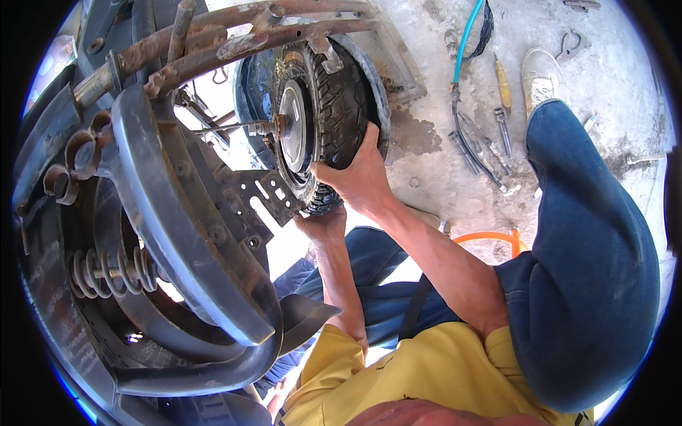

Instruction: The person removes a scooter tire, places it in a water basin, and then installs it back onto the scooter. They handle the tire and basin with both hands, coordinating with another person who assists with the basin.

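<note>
A wheel with a knobby black tyre [339, 106] stands upright beside the rusty vehicle frame, its pale round hub [293, 124] facing left. My right hand [359, 174] is wrapped round the tyre's near right side, thumb on the sidewall and fingers over the tread. Below it, my left hand [323, 224] cups the tyre's lower end from underneath; most of its fingers are hidden. A rod-like axle [249, 126] sticks out from the hub toward the frame. Close to my left hand is a slotted dark metal bracket [263, 199]. Behind the tyre curves the grey-blue rim of a tub [383, 106].
Rusty frame tubes [263, 39] cross above the wheel. A dark curved body panel [177, 213] and a coil spring [114, 273] fill the left. On the concrete lie a yellow-handled tool [503, 82], a socket tool [504, 131], several metal tools and a blue hose [465, 39].
</note>
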`<state>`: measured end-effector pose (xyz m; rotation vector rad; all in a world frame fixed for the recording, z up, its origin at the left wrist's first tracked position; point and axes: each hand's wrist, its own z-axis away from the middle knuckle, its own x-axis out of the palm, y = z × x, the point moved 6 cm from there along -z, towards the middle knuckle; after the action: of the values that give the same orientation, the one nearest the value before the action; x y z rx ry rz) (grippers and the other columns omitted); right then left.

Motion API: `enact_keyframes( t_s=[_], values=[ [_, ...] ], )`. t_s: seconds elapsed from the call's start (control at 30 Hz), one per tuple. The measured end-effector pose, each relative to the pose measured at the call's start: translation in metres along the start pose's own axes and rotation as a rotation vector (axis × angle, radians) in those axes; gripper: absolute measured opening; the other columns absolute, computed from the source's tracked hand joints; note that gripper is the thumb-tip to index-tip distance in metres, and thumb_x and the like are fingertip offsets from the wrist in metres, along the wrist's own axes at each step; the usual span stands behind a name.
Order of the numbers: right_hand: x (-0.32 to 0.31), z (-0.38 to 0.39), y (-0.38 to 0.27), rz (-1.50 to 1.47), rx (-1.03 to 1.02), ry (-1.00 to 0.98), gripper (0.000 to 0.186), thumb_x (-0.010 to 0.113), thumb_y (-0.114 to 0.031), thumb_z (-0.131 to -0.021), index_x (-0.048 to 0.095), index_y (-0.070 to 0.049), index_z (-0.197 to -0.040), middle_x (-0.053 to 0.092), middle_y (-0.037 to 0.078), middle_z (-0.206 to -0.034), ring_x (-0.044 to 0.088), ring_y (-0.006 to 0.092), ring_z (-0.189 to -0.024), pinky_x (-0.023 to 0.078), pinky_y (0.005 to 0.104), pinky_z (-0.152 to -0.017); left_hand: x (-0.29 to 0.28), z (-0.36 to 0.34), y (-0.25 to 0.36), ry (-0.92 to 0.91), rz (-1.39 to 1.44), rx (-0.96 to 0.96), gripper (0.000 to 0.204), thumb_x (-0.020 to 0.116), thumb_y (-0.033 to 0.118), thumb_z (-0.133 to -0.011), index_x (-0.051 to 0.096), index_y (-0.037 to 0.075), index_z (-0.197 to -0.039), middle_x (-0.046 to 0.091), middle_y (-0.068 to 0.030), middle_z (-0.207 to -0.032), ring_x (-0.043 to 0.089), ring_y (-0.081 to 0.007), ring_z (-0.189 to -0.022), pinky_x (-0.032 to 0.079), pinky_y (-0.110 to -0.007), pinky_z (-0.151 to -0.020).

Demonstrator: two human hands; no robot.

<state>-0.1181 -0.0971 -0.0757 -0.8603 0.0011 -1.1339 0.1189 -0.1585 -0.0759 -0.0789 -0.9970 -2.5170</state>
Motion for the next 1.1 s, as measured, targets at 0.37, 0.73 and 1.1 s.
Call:
enact_keyframes(
  t_s=[0.37, 0.73, 1.1],
  values=[
    [0.006, 0.002, -0.001, 0.027, 0.0, 0.002, 0.101, 0.086, -0.026, -0.074, 0.021, 0.007, -0.144, 0.051, 0.04, -0.137, 0.062, 0.0498, -0.12, 0.052, 0.0493, -0.105, 0.015, 0.002, 0.0, -0.056, -0.023, 0.014, 0.063, 0.067, 0.042, -0.091, 0.064, 0.005, -0.142, 0.068, -0.015, -0.14, 0.065, -0.032, -0.13, 0.054, -0.052, -0.112],
    [0.005, -0.002, -0.003, 0.03, 0.018, -0.019, 0.097, 0.09, -0.036, -0.075, 0.027, 0.008, -0.134, 0.059, 0.038, -0.126, 0.069, 0.046, -0.107, 0.057, 0.0485, -0.096, 0.016, -0.006, 0.003, -0.097, -0.035, -0.039, 0.056, 0.07, 0.045, -0.094, 0.068, 0.009, -0.137, 0.074, -0.0119, -0.131, 0.071, -0.0304, -0.121, 0.059, -0.054, -0.104],
    [-0.012, -0.032, -0.021, 0.175, -0.078, 0.088, 0.137, 0.095, -0.061, -0.067, 0.022, 0.021, -0.15, 0.061, 0.042, -0.129, 0.069, 0.0463, -0.116, 0.057, 0.0439, -0.102, 0.025, 0.005, 0.006, -0.072, -0.06, 0.103, 0.049, 0.068, 0.045, -0.097, 0.069, 0.013, -0.134, 0.077, -0.009, -0.125, 0.075, -0.0279, -0.112, 0.063, -0.049, -0.095]
  ],
)
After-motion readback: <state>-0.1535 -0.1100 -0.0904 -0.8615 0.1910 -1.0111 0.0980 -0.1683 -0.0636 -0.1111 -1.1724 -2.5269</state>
